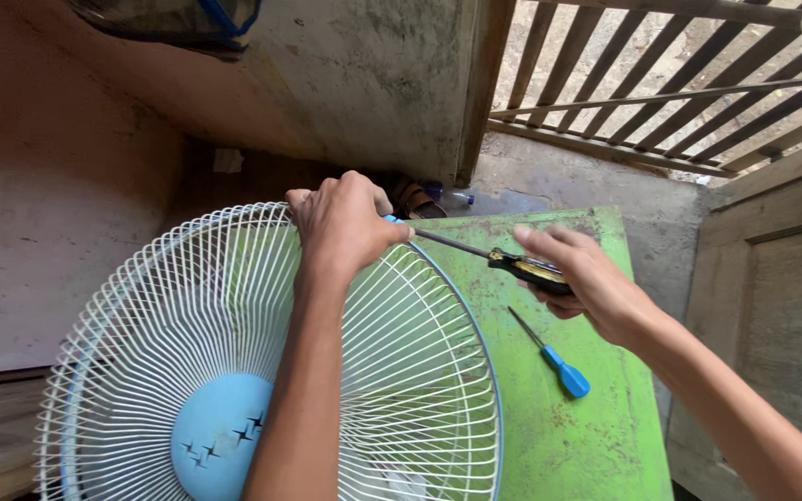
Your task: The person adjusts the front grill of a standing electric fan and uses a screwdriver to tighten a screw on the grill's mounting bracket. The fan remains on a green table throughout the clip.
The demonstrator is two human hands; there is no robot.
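Left hand [345,227] clenched on the fan grille [234,371] rim over the green desk [596,436], right hand [587,278] grasping a screwdriver [512,264] aimed at the rim clip, grille not yet off, blue screwdriver [554,362] lying unused.

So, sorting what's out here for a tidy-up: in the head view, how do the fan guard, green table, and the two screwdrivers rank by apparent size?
1. white fan guard, though nearest the camera
2. green table
3. black-and-yellow screwdriver and blue-handled screwdriver: too alike to rank
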